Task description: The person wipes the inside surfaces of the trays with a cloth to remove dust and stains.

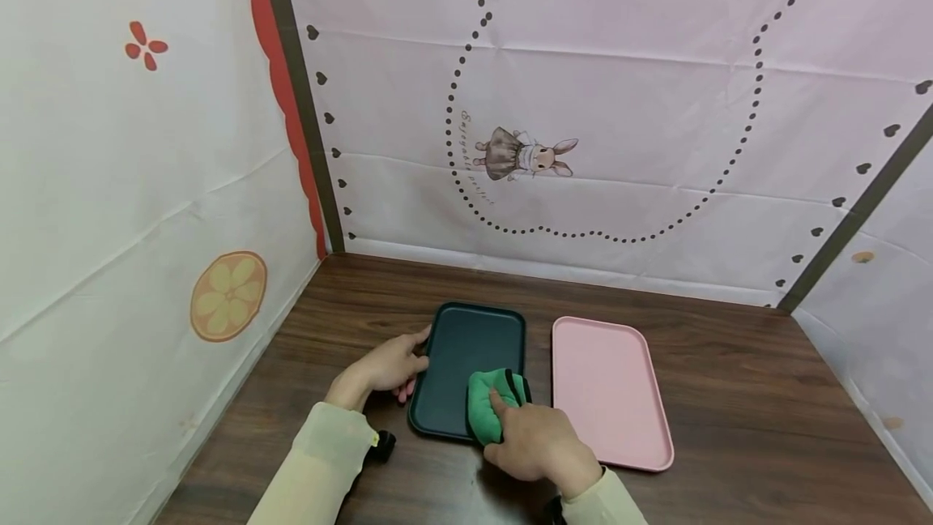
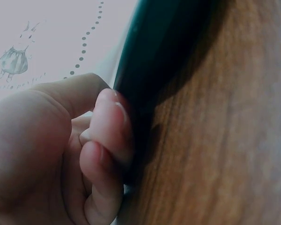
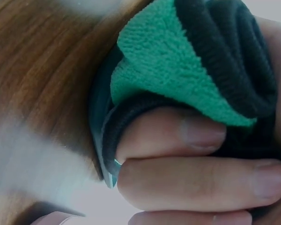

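Note:
A dark green tray [image 1: 475, 339] lies on the wooden table, and my left hand [image 1: 382, 367] grips its left edge. In the left wrist view the thumb meets the rim of the tray [image 2: 152, 44], with the other fingers curled at its underside. Bunched in my right hand [image 1: 539, 442] is a green cloth [image 1: 483, 405] with black edging, set on the tray's near right corner. The right wrist view shows fingers [image 3: 192, 183] curled round the folded cloth [image 3: 154, 61], beside the tray's rim.
To the right of the green tray lies a pink tray [image 1: 608, 387], a narrow gap between them. Brown wood tabletop [image 1: 751, 403] extends further right. Printed fabric walls [image 1: 619, 120] stand at the back and both sides.

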Motion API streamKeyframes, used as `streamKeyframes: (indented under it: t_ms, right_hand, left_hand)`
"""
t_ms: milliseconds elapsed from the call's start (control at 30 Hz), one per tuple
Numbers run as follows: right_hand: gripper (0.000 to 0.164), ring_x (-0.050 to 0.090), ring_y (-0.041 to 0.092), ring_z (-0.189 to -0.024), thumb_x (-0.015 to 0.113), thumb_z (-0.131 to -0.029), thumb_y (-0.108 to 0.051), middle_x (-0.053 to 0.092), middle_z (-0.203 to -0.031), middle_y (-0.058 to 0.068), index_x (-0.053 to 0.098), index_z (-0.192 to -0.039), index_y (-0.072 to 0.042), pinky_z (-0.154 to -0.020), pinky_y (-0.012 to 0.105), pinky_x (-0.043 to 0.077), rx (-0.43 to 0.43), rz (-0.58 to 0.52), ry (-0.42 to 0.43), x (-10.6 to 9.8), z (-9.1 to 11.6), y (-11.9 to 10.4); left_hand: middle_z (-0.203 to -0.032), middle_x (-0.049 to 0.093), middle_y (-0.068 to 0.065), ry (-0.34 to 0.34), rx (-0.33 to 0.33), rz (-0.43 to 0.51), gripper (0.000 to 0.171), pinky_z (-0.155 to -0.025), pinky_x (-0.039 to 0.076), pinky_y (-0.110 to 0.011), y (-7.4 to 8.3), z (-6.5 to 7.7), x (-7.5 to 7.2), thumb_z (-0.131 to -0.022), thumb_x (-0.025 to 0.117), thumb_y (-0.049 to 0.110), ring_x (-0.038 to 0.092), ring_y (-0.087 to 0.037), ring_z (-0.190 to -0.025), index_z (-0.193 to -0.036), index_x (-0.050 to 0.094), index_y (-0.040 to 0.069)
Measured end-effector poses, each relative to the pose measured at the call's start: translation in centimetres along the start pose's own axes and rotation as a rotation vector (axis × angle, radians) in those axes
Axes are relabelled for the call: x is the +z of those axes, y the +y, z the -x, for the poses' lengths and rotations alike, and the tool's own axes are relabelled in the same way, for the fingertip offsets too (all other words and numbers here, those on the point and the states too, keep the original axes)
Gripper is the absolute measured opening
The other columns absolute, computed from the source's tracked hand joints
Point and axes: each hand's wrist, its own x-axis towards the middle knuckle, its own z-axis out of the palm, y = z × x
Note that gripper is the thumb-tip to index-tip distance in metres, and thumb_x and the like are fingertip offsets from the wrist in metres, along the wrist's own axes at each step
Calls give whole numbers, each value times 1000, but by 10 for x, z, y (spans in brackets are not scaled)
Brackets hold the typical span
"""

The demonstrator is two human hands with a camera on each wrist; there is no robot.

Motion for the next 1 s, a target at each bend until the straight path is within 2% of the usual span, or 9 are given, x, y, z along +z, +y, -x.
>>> streamKeyframes:
  t_ms: [200, 300, 433, 500, 600, 800, 900, 1000]
  right_hand:
    - [80, 56, 17, -57, 67, -93, -47, 57, -57, 2, 39, -162, -18, -52, 37, 46, -21, -17, -20, -1, -4, -1]
    - [80, 60, 18, -62, 67, -94, -48, 58, -59, 1, 38, -162, -18, -54, 37, 48, -24, -13, -30, -2, -8, -1]
    - [81, 68, 20, -75, 68, -93, -50, 65, -68, 0, 39, -161, -18, -60, 39, 53, -21, 9, -31, -3, -13, -2]
    - [81, 71, 21, -80, 68, -93, -50, 72, -79, 3, 40, -161, -18, -64, 40, 55, -17, 16, -29, -3, -15, -3]
    - [81, 70, 20, -79, 68, -93, -51, 76, -90, 5, 40, -161, -18, -65, 40, 55, -11, 14, -27, -3, -17, -4]
    - [82, 66, 19, -71, 68, -93, -50, 64, -68, 2, 38, -162, -18, -63, 39, 54, -12, 2, -13, -3, -20, -7]
    - [82, 67, 19, -73, 67, -93, -51, 62, -66, 1, 38, -162, -18, -64, 40, 54, -12, 10, -11, -4, -22, -8]
    - [82, 63, 18, -67, 67, -94, -51, 60, -63, 1, 37, -163, -19, -61, 38, 52, -4, 1, -20, -4, -25, -10]
  left_hand:
    - [-60, 63, -11, 4, 3, -17, 66, -50, 55, -36, 0, 2, -1, -109, 48, 18, 59, -19, -44, -167, 17, 16]
    - [-60, 63, -11, 4, 4, -18, 66, -50, 55, -35, 1, 2, -1, -109, 49, 19, 60, -19, -44, -167, 16, 16]
    - [-60, 64, -11, 5, -1, -10, 67, -50, 55, -35, 2, 2, 0, -110, 49, 20, 60, -20, -44, -167, 16, 19]
    - [-60, 64, -11, 7, -1, -8, 67, -50, 55, -35, 2, 2, 0, -109, 49, 19, 60, -20, -44, -167, 16, 18]
    - [-59, 64, -11, 9, 4, -9, 67, -50, 54, -35, 2, 2, 0, -109, 49, 19, 60, -19, -44, -167, 17, 18]
    - [-59, 64, -11, 10, 8, -12, 66, -50, 54, -36, 3, 2, 0, -109, 49, 19, 59, -19, -43, -167, 17, 18]
    - [-59, 64, -11, 9, 5, -12, 66, -50, 54, -35, 3, 2, 0, -109, 49, 19, 59, -19, -43, -167, 17, 18]
    - [-59, 64, -10, 7, 4, -11, 66, -50, 54, -35, 2, 2, 0, -109, 49, 19, 59, -19, -44, -167, 17, 18]
